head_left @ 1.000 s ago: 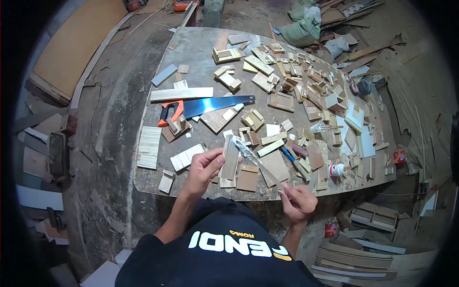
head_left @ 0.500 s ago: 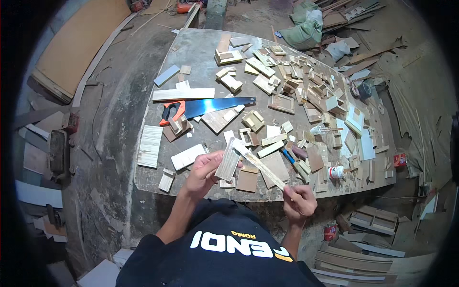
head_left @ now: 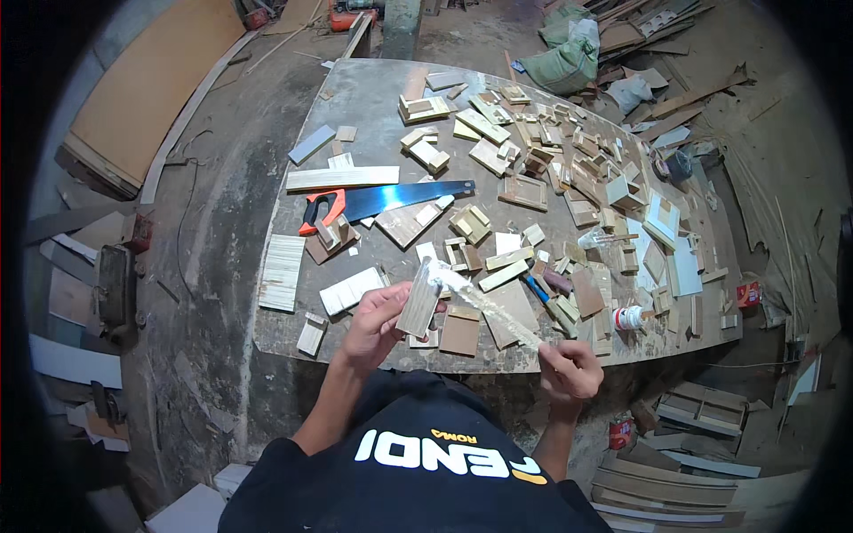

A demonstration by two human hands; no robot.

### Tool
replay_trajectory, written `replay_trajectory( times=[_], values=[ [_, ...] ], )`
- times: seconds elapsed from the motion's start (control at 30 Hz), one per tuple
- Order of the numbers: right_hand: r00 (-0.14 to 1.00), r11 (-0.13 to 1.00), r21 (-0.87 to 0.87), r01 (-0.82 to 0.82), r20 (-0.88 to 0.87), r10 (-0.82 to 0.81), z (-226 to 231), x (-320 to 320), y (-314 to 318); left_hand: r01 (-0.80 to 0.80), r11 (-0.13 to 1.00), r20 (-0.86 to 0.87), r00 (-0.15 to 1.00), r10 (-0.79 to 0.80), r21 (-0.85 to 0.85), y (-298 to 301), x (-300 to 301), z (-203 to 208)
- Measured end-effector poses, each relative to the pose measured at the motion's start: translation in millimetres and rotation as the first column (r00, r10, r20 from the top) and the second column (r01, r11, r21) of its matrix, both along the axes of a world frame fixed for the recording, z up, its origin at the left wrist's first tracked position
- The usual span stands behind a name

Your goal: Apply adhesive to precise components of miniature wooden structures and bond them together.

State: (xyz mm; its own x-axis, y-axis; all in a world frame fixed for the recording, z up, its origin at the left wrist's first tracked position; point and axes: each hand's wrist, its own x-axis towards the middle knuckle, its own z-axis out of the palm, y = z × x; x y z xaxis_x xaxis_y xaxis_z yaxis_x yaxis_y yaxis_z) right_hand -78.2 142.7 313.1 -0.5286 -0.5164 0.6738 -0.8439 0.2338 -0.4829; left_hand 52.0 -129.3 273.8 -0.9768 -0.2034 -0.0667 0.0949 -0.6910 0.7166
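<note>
My left hand (head_left: 378, 322) grips a small rectangular wood block (head_left: 419, 300) upright over the table's near edge. In my right hand (head_left: 570, 369) is the lower end of a thin wooden stick (head_left: 498, 313). White paste (head_left: 441, 274) coats the stick's far tip, which touches or nearly touches the block's upper end. Just beyond the hands lie a brown flat piece (head_left: 459, 331) and a ribbed pale board (head_left: 354, 290). A handsaw (head_left: 395, 197) with an orange and black handle rests farther off.
Many small wood pieces and joined blocks (head_left: 524, 191) cover the table's middle and right. A white tub (head_left: 627, 318) stands near the right front, with a blue-handled tool (head_left: 538, 290) left of it. Sacks (head_left: 569, 60) and scrap boards (head_left: 675, 115) lie on the floor beyond.
My right hand has shifted slightly right and down, drawing the stick along with it. More white paste shows at the stick's tip; the left hand holds nearly still.
</note>
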Motion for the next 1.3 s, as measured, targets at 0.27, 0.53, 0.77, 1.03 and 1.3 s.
replay_trajectory(
  times=[0.27,0.53,0.77,1.03,1.3],
  values=[
    [0.999,0.999,-0.006,-0.042,-0.009,0.042,-9.5,-6.7,2.8,0.019,0.997,-0.038,0.999,-0.016,0.077,4.4,3.2,4.5],
    [0.999,0.999,-0.041,-0.01,-0.032,0.009,-3.2,-8.8,-1.5,-0.002,0.998,-0.013,1.0,0.003,0.061,14.4,-0.3,6.4],
    [0.994,0.993,-0.044,-0.111,-0.007,0.111,-3.8,-11.7,4.3,-0.061,0.994,0.011,0.998,0.061,0.087,19.0,-2.7,6.3],
    [0.987,0.988,0.026,-0.153,-0.035,0.154,2.6,-34.2,4.4,-0.062,0.998,0.007,0.998,0.062,0.031,24.5,-0.4,6.4],
    [0.988,0.987,-0.041,-0.154,-0.01,0.154,-0.3,-41.4,5.9,-0.073,0.997,0.009,0.997,0.072,0.028,31.3,-0.8,7.8]
  ],
)
